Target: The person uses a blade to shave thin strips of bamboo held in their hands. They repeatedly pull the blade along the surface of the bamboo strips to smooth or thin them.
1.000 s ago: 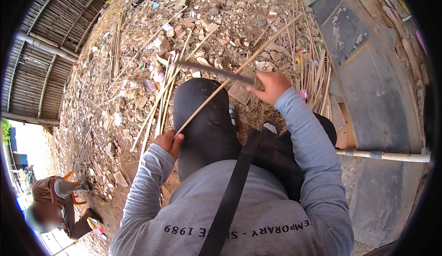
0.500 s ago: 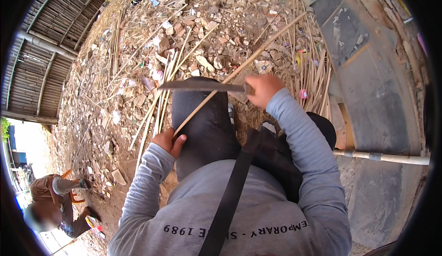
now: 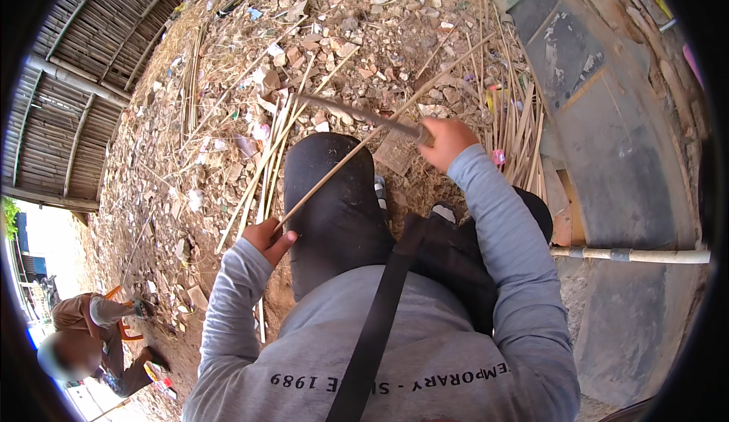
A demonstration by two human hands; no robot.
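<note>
My left hand (image 3: 267, 240) is closed around the near end of a long, thin bamboo strip (image 3: 326, 180). The strip slants up and to the right, passing over my left knee toward the rubble. In my right hand (image 3: 448, 144) is the handle of a long-bladed knife (image 3: 357, 113), its blade pointing up and left. The blade crosses the strip a little beyond the knee; whether they touch I cannot tell.
Several split bamboo strips (image 3: 277, 145) lie left of my knee, and a larger pile (image 3: 524, 129) lies to the right. Broken stones (image 3: 357, 23) cover the ground. A bamboo-slat wall (image 3: 64, 129) rises at left, where a person (image 3: 95, 331) sits. Grey panels (image 3: 630, 171) stand at right.
The knife has moved farther out along the strip, and its tip has swung upward. My right hand has shifted slightly right, while my left hand has drawn left with the strip.
</note>
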